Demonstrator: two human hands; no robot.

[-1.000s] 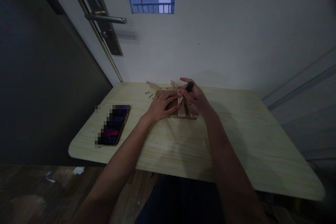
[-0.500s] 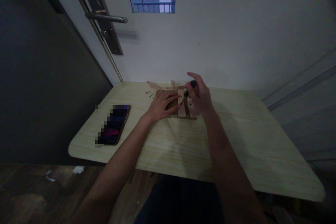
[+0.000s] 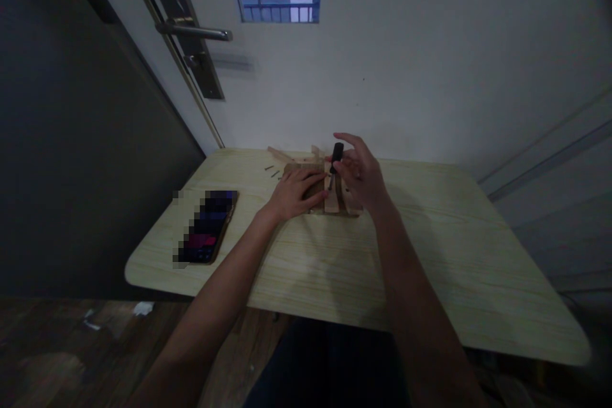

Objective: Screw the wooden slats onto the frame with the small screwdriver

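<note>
My right hand [image 3: 366, 175] pinches the black handle of a screwdriver [image 3: 336, 156], its index finger raised clear. The shaft points down to a pale wooden strip [image 3: 331, 203], where the tip seems to meet a screw too small to make out. My left hand [image 3: 291, 194] lies flat with fingers spread over a brown wooden board [image 3: 313, 190], its fingertips against the strip's left edge. A second wooden strip [image 3: 352, 204] sits to the right, partly hidden by my right hand. Several loose screws [image 3: 275, 173] lie left of the board.
A phone [image 3: 210, 226] rests on the left part of the pale wood-grain table [image 3: 306, 268]. Thin wooden pieces [image 3: 280, 154] lie behind the board. Beyond the table's back edge stands a white door [image 3: 406, 64] with a metal handle [image 3: 201, 32] and a small window.
The screwdriver handle has swung left and now stands more upright. My right fingers have shifted their hold on it. My left hand and the wooden pieces stay put.
</note>
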